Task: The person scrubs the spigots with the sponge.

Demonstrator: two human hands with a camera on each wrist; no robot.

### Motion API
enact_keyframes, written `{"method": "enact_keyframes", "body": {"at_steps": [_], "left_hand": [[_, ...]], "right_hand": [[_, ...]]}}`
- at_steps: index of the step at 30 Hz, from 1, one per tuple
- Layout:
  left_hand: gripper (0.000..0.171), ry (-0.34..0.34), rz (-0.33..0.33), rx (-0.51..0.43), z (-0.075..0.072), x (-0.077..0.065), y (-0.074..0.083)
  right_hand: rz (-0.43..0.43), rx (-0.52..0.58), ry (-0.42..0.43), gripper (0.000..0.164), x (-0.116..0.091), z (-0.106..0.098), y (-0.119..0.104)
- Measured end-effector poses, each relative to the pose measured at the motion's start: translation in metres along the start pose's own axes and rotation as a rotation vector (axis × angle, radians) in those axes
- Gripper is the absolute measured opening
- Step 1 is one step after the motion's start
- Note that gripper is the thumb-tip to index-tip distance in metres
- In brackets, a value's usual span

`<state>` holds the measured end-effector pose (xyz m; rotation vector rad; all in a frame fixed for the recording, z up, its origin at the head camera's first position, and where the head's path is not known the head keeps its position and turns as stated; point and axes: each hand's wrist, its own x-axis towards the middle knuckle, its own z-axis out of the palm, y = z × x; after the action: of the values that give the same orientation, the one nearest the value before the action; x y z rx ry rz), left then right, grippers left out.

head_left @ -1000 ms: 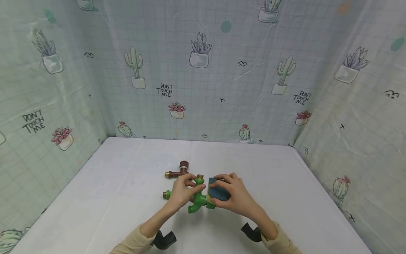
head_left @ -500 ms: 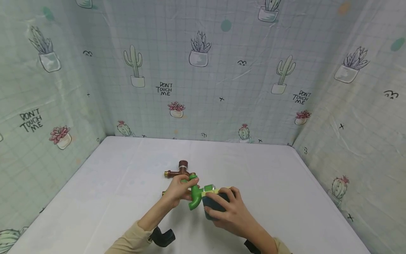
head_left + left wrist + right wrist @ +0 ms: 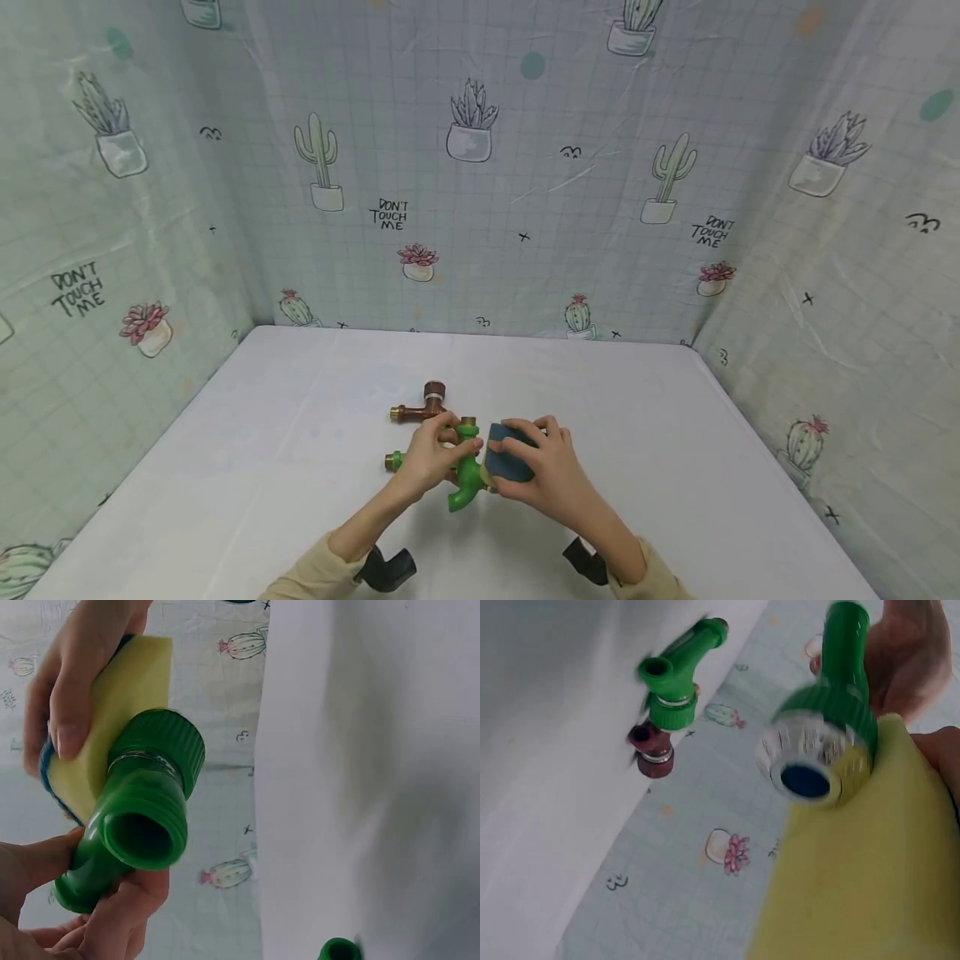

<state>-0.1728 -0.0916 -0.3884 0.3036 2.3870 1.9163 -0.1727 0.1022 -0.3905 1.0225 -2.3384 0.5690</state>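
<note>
Above the table, my left hand (image 3: 429,457) grips a green plastic tap (image 3: 468,479) by its threaded inlet end. In the left wrist view the tap's open spout (image 3: 146,836) and ribbed green knob (image 3: 169,746) face the camera. My right hand (image 3: 557,473) holds a sponge (image 3: 508,454), yellow on one side and dark blue on the other. The yellow face (image 3: 142,682) lies against the tap beside its knob. From the right wrist, the knob's silvery end cap (image 3: 802,757) shows next to the sponge, slightly blurred.
A second green tap (image 3: 679,671) lies on the white table (image 3: 637,417) left of the hands, partly hidden by the left hand in the head view. Behind it is a brown tap (image 3: 420,412). Curved black pieces (image 3: 388,570) show at both wrists. Cactus-print cloth (image 3: 480,208) encloses the table.
The sponge swung down toward me around the tap's knob end, then back up against its side. The tap turned with the left hand and returned. Both grips stayed.
</note>
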Motion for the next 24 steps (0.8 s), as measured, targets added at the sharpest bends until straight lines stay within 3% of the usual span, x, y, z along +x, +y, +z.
{"method": "enact_keyframes", "body": {"at_steps": [5, 9, 12, 18, 23, 24], "left_hand": [[0.025, -0.020, 0.010, 0.017, 0.001, -0.002, -0.002], [0.030, -0.013, -0.034, -0.055, 0.000, -0.002, -0.002], [0.031, 0.009, -0.081, -0.136, -0.002, 0.000, -0.003], [0.031, 0.064, -0.194, -0.296, -0.011, 0.007, -0.005], [0.036, 0.003, -0.259, -0.377, -0.018, 0.008, -0.003], [0.036, -0.001, -0.261, -0.375, -0.019, 0.008, -0.003]], "right_hand": [[0.140, 0.115, -0.132, 0.025, 0.009, 0.001, 0.007], [0.139, 0.108, -0.094, 0.028, 0.012, 0.001, 0.011], [0.029, 0.048, 0.018, 0.034, 0.009, 0.000, 0.010], [-0.290, -0.110, 0.192, 0.046, -0.003, -0.001, 0.007], [-0.460, -0.175, 0.340, 0.010, -0.009, 0.003, 0.019], [-0.480, -0.180, 0.368, 0.010, -0.009, 0.003, 0.022]]}}
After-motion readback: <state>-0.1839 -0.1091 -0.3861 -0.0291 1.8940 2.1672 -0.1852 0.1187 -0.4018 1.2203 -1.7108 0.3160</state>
